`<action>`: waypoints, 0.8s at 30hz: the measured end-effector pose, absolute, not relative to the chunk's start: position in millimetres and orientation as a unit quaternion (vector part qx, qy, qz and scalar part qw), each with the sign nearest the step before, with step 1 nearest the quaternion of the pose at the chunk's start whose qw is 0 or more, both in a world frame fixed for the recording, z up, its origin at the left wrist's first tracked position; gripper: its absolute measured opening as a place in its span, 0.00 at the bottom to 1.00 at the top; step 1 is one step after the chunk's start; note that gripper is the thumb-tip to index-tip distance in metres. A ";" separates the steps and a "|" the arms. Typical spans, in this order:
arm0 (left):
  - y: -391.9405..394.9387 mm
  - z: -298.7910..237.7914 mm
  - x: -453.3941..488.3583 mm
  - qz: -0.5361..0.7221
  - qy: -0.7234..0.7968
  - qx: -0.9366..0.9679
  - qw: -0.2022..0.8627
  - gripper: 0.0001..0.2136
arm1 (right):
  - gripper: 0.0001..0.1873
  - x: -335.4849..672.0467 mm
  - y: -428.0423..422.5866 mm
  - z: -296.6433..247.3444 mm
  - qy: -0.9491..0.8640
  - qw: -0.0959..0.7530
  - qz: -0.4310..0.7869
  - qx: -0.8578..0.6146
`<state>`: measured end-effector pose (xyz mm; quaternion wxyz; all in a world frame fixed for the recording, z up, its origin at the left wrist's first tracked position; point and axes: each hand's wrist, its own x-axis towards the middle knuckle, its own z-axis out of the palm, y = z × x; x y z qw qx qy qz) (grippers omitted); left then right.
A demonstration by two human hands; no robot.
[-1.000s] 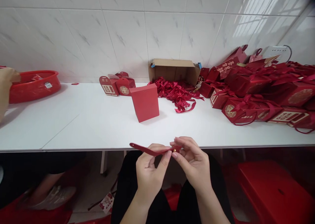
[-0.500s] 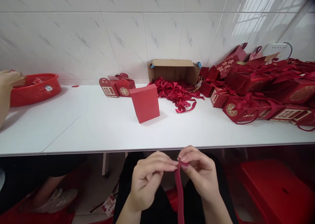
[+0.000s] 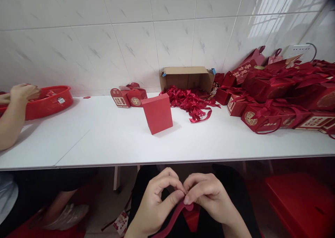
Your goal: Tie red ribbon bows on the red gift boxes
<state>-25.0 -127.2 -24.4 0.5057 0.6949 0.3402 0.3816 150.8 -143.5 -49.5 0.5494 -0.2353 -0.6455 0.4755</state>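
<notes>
Over my lap, below the table edge, my left hand (image 3: pixel 163 199) and my right hand (image 3: pixel 205 194) meet with fingertips pinched together. Between them they hold one end of a dark red ribbon (image 3: pixel 172 219), which curls under my right fingers. Its strip hangs down to the left past my left palm. The exact fold at the fingertips is hidden. On the white table (image 3: pixel 110 140) in front of me a plain red box (image 3: pixel 158 114) stands upright. Behind it a cardboard box (image 3: pixel 184 70) lies on its side, with a heap of red ribbons (image 3: pixel 185 100) spilling out.
Decorated red gift boxes (image 3: pixel 272 114) are piled at the right, and two small red boxes (image 3: pixel 128 97) stand by the wall. At the left, another person's hand (image 3: pixel 24 91) reaches over a red basin (image 3: pixel 49 104). A red stool (image 3: pixel 300 199) is at lower right.
Both hands have lowered and drawn together at the ribbon end. The ribbon strip now slants left instead of hanging straight. The view has shifted slightly, and the other person's hand shows more fully over the basin.
</notes>
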 end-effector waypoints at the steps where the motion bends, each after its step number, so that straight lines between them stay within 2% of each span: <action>1: -128.1 -23.5 -24.5 0.369 0.357 0.685 0.517 0.08 | 0.11 151.4 -142.7 -51.3 -0.656 0.545 0.463 -0.243; 7: -129.5 -25.4 -18.3 0.316 0.425 0.648 0.548 0.12 | 0.14 158.9 -139.5 -57.3 -0.712 0.528 0.369 -0.279; 13: -128.8 -34.9 -9.3 0.281 0.371 0.580 0.669 0.15 | 0.14 166.4 -141.6 -58.8 -0.739 0.499 0.351 -0.287; 16: -123.4 -29.3 -11.1 0.274 0.355 0.594 0.668 0.13 | 0.14 166.6 -141.0 -59.4 -0.716 0.528 0.353 -0.290; 18: -109.1 -18.8 -15.7 0.339 0.383 0.630 0.584 0.10 | 0.15 166.6 -140.5 -59.4 -0.681 0.575 0.352 -0.285; 19: -96.7 -11.9 -18.5 0.401 0.405 0.641 0.514 0.13 | 0.15 167.0 -140.7 -59.3 -0.662 0.597 0.357 -0.278; 22: -38.3 10.9 -26.2 0.590 0.488 0.600 0.229 0.27 | 0.15 170.1 -143.9 -59.0 -0.620 0.634 0.397 -0.238; 24: 9.9 23.7 -30.0 0.613 0.524 0.582 0.104 0.38 | 0.14 173.1 -147.9 -59.1 -0.603 0.640 0.424 -0.216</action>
